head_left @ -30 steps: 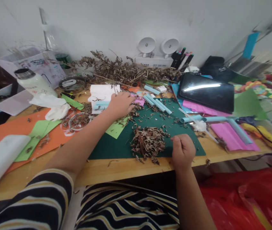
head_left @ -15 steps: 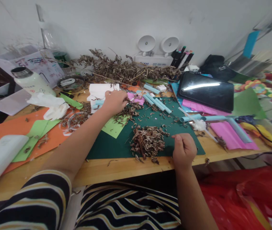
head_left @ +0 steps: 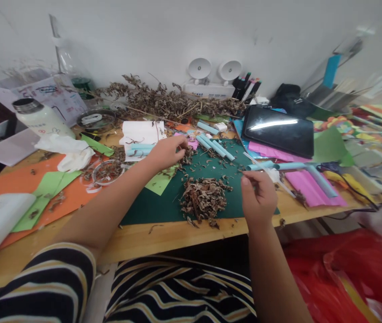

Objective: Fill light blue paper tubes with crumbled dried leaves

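Note:
My left hand reaches over the far part of the dark green cutting mat, fingers curled and pinched among scattered dried leaf bits; what it grips is too small to name. My right hand hovers at the mat's right edge, loosely closed with thumb against fingers, beside a heap of crumbled dried leaves. Light blue paper tubes lie just beyond.
Dried branches line the wall. A white bottle, tissues, a glass dish, orange and green paper sit left. A black tablet, pink paper and markers sit right. A red bag hangs below.
My left hand drew back slightly toward me, pinching at the leaf bits. My right hand lifted off the table edge and moved up over the mat's right side.

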